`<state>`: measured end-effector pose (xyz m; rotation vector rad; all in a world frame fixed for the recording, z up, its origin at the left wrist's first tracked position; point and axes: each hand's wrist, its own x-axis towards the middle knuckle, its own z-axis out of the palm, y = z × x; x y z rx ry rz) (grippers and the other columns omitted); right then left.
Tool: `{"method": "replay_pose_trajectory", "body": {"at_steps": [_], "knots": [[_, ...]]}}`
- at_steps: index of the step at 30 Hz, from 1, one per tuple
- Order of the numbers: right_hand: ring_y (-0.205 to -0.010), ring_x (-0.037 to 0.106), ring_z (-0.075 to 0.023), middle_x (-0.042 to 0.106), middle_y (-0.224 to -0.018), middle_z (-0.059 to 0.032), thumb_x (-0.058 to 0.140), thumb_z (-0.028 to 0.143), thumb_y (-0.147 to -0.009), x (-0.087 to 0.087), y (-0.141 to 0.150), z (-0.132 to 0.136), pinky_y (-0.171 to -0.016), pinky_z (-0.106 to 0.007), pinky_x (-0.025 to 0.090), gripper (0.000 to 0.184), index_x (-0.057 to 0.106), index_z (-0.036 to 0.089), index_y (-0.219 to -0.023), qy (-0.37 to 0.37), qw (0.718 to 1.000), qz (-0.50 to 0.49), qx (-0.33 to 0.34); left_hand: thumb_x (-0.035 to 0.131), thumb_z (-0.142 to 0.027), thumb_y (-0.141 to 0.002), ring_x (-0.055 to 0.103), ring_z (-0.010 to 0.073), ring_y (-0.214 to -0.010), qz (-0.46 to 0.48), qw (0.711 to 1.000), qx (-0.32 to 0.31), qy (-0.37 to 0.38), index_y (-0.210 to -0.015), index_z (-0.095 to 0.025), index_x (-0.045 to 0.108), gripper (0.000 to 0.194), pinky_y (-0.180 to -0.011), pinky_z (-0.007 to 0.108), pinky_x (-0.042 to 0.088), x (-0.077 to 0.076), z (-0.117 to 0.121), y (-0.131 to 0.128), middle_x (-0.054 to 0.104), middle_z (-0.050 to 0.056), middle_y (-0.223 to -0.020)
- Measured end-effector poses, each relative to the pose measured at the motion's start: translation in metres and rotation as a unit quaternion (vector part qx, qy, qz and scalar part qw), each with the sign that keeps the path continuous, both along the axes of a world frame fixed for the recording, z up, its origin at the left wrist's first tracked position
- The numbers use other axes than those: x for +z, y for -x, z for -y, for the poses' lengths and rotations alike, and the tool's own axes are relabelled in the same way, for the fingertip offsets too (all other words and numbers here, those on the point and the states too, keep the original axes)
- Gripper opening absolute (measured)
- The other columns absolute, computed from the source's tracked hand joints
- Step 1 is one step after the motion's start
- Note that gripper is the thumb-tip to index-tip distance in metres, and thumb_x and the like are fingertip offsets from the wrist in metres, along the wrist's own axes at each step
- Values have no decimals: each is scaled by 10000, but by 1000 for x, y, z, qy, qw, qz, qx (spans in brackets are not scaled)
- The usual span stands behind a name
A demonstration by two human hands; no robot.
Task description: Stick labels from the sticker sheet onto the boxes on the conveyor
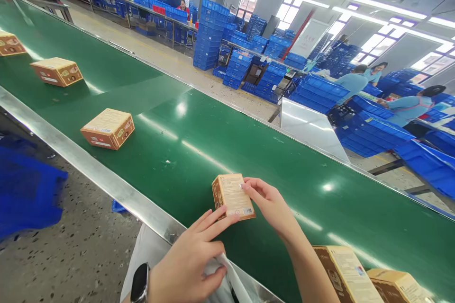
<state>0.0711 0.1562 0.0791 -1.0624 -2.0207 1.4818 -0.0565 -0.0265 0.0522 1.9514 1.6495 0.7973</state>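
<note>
A small tan carton [232, 196] stands on the green conveyor belt [199, 147] right in front of me. My right hand [266, 203] pinches its right edge with curled fingers. My left hand [188, 260], with a dark watch on the wrist, has its index and middle fingers stretched out against the carton's near bottom edge, while its other fingers clutch a piece of white plastic film [227, 279].
More tan cartons ride the belt: one [107, 128] at left centre, another [57, 71] farther left, and two [346, 272] by my right forearm. The steel belt rail [88, 170] runs along the near side. People in light blue work among stacked blue crates [209, 35] beyond.
</note>
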Motion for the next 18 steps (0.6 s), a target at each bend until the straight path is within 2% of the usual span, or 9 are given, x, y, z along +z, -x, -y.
{"method": "replay_pose_trajectory", "body": {"at_steps": [7,10,12,14,18], "knots": [[-903,667,-283,726,-1060,-108,644,577,-822,-1,-18,-10,-681,-349,554,370,639,215,-750,-42,998,34,28,610,-26,-685,296,316,-1494,31,999,-23,6,-714,-188,616,165,-1230,502,304,1,-5,-9,354,53,-1599],[-811,684,-282,729,-989,-99,605,554,-827,-4,-22,-4,-610,-360,560,337,623,225,-751,-72,996,47,12,588,-16,-654,294,329,-1493,32,999,-36,16,-704,-188,606,180,-1224,528,302,2,-7,-13,341,38,-1601],[-719,674,-278,716,-874,-80,569,542,-831,-8,-23,2,-581,-379,552,316,608,237,-756,-104,993,57,-19,577,-12,-645,308,331,-1486,38,998,-40,15,-708,-189,621,193,-1217,539,306,4,-9,-16,349,37,-1595],[-713,662,-288,685,-799,-66,547,531,-835,-12,-23,7,-632,-415,552,293,583,250,-757,-146,985,63,-62,568,-12,-629,315,340,-1481,39,998,-47,13,-708,-190,632,205,-1210,552,307,4,-12,-18,350,42,-1592],[-781,640,-325,647,-851,-97,568,530,-847,-15,-24,7,-653,-450,530,285,521,250,-875,-222,956,78,-173,553,-25,-620,312,361,-1476,-1,998,-68,6,-701,-187,614,191,-1188,578,326,-8,-17,-20,321,58,-1599]]}}
